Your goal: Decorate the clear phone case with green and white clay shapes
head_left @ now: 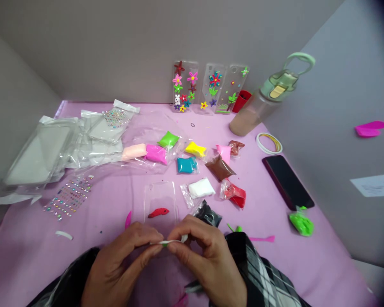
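My left hand [123, 262] and my right hand [208, 256] meet at the near edge of the table, fingers pinched together. Between them they hold a small flattened piece of white clay [172, 241] with a hint of green under it. Just beyond the fingers lies a clear phone case [160, 192] flat on the purple cloth, with a red clay shape [158, 212] stuck on it. Packets of clay lie further out: white [201, 187], black [208, 213], teal [186, 165], red [235, 194].
More clay packets, pink, green, yellow and brown, are spread mid-table. Decorated phone cases [185, 87] lean on the back wall beside a green-lidded bottle [262, 102]. A dark phone [288, 181] and green clay [301, 224] lie right; gem sticker sheets [68, 198] and plastic packaging lie left.
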The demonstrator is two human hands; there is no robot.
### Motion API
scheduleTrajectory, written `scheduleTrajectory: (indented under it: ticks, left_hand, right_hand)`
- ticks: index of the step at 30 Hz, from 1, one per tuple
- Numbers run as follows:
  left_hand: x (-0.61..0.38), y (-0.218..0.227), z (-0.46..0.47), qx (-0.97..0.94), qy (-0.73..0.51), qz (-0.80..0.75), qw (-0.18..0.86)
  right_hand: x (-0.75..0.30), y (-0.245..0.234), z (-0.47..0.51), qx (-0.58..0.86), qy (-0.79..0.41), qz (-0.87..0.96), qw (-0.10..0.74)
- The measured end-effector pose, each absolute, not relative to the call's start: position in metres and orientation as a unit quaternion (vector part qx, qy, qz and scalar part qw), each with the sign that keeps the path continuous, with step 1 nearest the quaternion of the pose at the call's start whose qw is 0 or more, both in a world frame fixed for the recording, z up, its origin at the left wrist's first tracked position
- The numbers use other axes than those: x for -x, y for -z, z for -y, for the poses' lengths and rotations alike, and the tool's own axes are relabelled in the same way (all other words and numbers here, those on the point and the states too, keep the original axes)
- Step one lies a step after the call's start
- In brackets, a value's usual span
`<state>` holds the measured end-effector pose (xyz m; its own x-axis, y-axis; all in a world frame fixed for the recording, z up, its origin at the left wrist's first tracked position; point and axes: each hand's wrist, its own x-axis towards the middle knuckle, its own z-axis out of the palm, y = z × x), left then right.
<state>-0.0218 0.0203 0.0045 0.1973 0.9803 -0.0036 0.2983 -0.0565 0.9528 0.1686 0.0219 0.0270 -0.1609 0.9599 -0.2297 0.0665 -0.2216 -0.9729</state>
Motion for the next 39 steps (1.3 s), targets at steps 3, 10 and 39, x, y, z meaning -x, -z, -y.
scheduleTrajectory:
  ticks: [3, 10, 39]
  left_hand:
    - [0.0219, -0.0046, -0.0193, -0.622, -0.372, -0.517, 0.455]
    - [0.0233, -0.0047, -0.0172, -0.619, -0.368, -0.520, 0.459]
    - [0.0217, -0.0056, -0.0202, -0.687, -0.382, -0.459, 0.415]
  right_hand:
    - [-0.1683, -0.0271, -0.0215, 0.520, -0.577, 0.500, 0.384]
    - [-0.1692, -0.0245, -0.0205, 0.515, -0.568, 0.515, 0.385]
    - [-0.1696, -0.0203, -0.0186, 0.495, -0.552, 0.558, 0.372]
